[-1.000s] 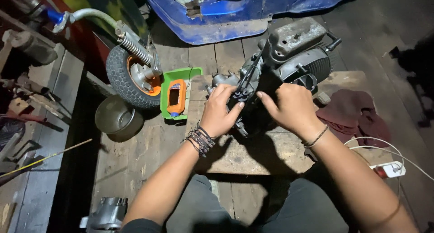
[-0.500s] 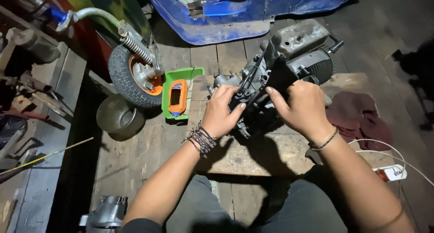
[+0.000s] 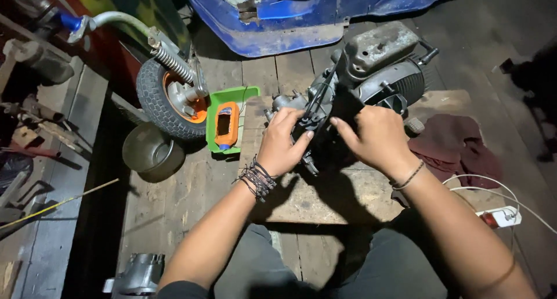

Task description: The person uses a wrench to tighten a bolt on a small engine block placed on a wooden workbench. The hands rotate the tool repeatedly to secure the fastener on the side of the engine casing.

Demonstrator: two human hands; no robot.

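Observation:
A grey metal engine lies on a worn wooden board over the plank floor. My left hand, with dark bracelets at the wrist, grips the engine's near left end, fingers curled over a small metal part. My right hand presses on the dark middle of the engine just to the right, fingers closed around something I cannot make out. Thin black cables run from between my hands up along the engine.
A small wheel with an orange hub and spring fork stands at left, beside a green tray holding an orange box. A round metal bowl lies below it. A blue body panel, dark red rag, white power strip.
Both hands have shifted slightly on the engine's near end; the right hand has moved left and closer to the left hand. The engine has stayed in place.

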